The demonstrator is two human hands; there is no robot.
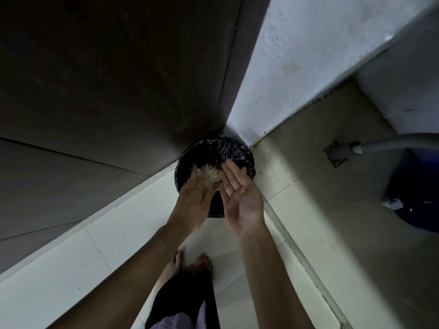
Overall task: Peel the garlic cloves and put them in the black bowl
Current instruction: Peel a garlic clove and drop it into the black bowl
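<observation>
I look down at a round bin lined with a black plastic bag (234,150) standing on the floor in a corner. Pale garlic skins (211,175) lie in a heap inside it. My left hand (194,198) hovers over the bin with its back up and fingers straight. My right hand (240,193) is beside it, palm up, fingers straight and nothing in it. Neither a black bowl nor any garlic cloves are in view.
A dark wooden door (107,79) fills the left, a white wall (308,55) the right. Bits of skin (269,173) lie scattered on the tiled floor. A grey hose (392,142) and a blue tub (413,186) sit at right. My bare feet (190,264) stand below.
</observation>
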